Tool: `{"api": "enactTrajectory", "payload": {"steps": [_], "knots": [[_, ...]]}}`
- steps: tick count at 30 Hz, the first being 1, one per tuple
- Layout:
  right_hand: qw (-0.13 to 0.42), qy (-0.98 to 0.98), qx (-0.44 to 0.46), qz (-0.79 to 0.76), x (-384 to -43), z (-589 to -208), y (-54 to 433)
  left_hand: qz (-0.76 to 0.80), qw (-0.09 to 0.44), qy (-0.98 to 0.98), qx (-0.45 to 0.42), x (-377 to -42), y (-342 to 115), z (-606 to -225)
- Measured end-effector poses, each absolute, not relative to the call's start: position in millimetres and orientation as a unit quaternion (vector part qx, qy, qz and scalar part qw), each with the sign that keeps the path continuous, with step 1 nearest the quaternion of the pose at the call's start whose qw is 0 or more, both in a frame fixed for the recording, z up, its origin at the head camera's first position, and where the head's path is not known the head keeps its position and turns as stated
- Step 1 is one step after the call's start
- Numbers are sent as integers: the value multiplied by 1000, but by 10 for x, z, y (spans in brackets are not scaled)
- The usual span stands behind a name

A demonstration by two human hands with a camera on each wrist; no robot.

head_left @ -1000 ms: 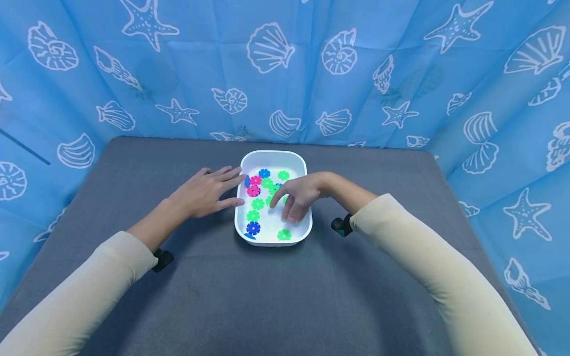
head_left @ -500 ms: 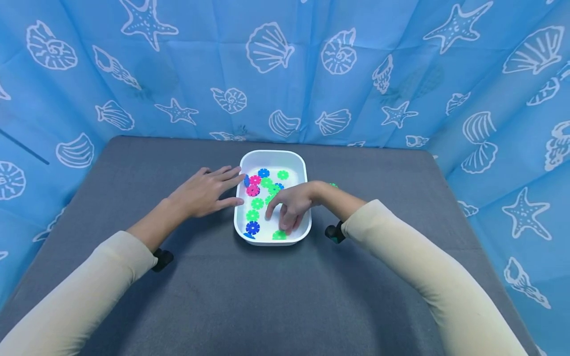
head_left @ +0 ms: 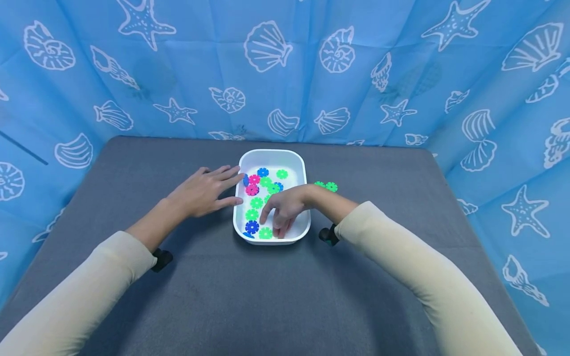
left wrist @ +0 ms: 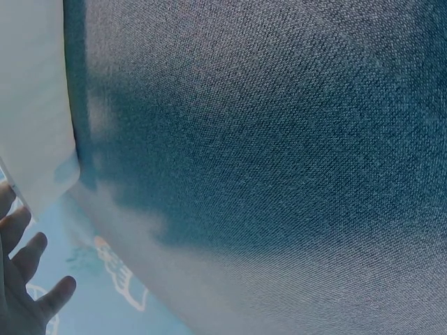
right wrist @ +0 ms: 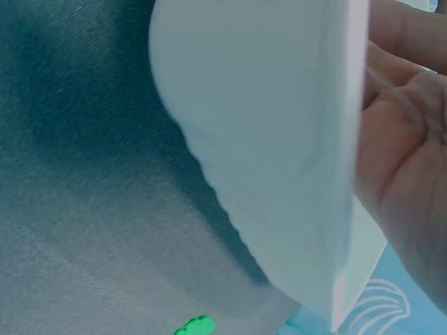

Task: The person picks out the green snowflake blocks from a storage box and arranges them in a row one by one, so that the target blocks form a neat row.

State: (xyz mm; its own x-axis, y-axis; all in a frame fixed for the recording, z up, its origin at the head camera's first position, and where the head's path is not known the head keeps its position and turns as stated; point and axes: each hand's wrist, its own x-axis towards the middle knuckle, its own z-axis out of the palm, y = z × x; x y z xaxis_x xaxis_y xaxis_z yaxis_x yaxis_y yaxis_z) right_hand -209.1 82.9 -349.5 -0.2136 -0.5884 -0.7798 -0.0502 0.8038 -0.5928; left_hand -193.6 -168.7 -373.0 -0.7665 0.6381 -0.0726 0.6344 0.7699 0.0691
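Note:
A white tray (head_left: 271,242) holds several flower-shaped notched discs in green, blue and pink. My right hand (head_left: 287,205) reaches over the tray's right side, fingers pointing down inside it. Its fingertips are near the front wall, right beside a green disc (head_left: 265,233). A blue disc (head_left: 252,227) lies just left of that one. In the right wrist view the tray wall (right wrist: 265,139) hides the fingertips. My left hand (head_left: 207,193) has its fingers spread, with the tips at the tray's left rim; the left wrist view shows these fingers (left wrist: 28,258) apart.
Two green discs, one of them the right-hand disc (head_left: 331,187), lie on the grey table cloth (head_left: 267,296) to the right of the tray. A blue curtain (head_left: 200,64) with white shell prints hangs behind and beside the table.
My right hand has moved toward the front left inside the tray, and the green disc by its fingers has slid left. The green discs outside the tray have come into view. My left hand stays put.

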Motion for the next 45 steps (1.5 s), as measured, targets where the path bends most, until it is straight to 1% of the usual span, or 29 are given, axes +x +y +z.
{"api": "enactTrajectory", "payload": {"steps": [8,14,23,30,39,45], "knots": [[563,767,-228,-207,-2074,-3458,772,24,40,939,340,-1942,-1687,-3744],[532,782,-284,-157,-2068,-3445,740,24,37,939,341,-1943,-1684,-3739],[555,760,-302,-151,-2043,-3466,664,27,37,937,346,-1943,-1695,-3722],[594,739,-249,-196,-2005,-3488,588,27,43,938,343,-1940,-1687,-3723],[608,724,-242,-217,-1991,-3519,564,27,40,939,341,-1938,-1684,-3738],[611,717,-257,-216,-2009,-3499,581,26,43,939,340,-1935,-1683,-3732]]}}
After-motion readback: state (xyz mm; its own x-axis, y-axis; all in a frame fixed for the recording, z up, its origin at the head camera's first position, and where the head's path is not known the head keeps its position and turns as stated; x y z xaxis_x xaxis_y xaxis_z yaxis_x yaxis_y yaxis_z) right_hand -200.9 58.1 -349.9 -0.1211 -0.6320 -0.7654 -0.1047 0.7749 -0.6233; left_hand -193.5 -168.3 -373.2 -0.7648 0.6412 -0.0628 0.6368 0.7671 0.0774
